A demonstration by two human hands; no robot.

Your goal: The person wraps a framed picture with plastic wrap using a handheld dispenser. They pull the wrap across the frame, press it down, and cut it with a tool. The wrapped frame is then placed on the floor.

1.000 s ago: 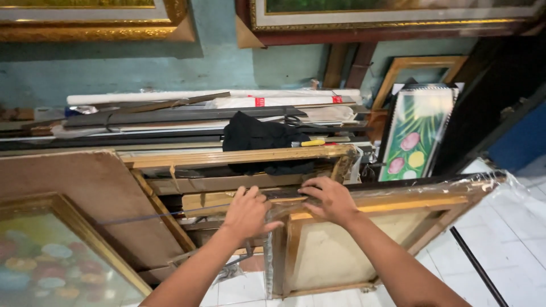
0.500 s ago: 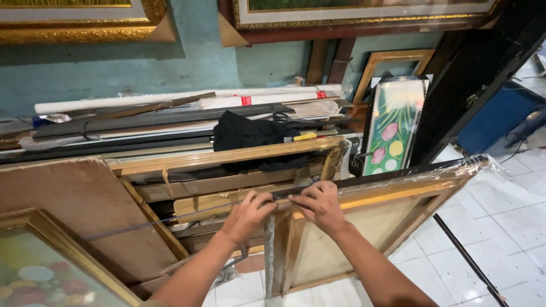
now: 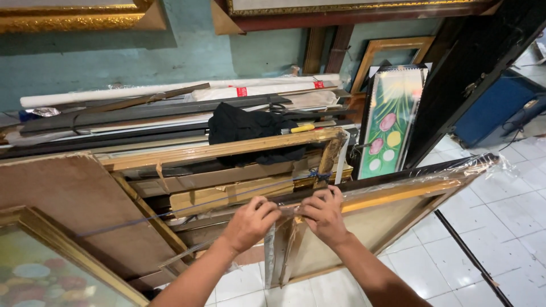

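Little changed over the last second: left hand (image 3: 248, 223) and right hand (image 3: 322, 215) still at the frame (image 3: 398, 196) corner, fingers clamped on its plastic wrap (image 3: 480, 166).

Black cloth (image 3: 244, 126) draped on stacked frames. White roll (image 3: 170, 91) along teal wall (image 3: 170, 51). Flower painting (image 3: 392, 122) upright at right. Brown board (image 3: 62, 210) leaning left. White tile floor (image 3: 500, 227).

Both hands (image 3: 287, 219) on wrapped frame (image 3: 392, 202)
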